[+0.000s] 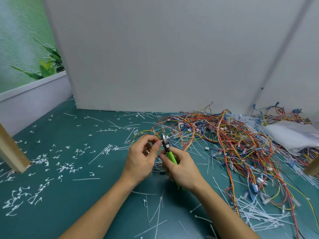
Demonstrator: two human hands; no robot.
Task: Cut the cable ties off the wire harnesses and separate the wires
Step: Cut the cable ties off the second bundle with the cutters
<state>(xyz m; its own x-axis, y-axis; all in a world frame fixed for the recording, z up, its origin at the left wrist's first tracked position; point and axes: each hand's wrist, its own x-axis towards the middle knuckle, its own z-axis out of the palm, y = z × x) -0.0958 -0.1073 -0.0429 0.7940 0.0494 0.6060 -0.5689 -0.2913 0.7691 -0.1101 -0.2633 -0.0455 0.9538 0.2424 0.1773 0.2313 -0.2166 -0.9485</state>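
Observation:
My left hand (140, 159) pinches a small harness of yellow and black wires (146, 132) that loops up above its fingers. Gripped in my right hand (181, 167) are green-handled cutters (170, 155), whose metal jaws (164, 139) sit right at the harness beside my left fingertips. Whether a tie lies between the jaws is too small to tell. A big tangle of red, yellow, blue and black harnesses (233, 145) covers the right side of the green table (96, 195).
Cut white ties (63, 168) litter the table on the left, and long ones (255, 216) pile at the lower right. A white board (155, 57) stands behind. A wooden post (12, 152) rises at left, and a clear plastic bag (293, 135) lies at right.

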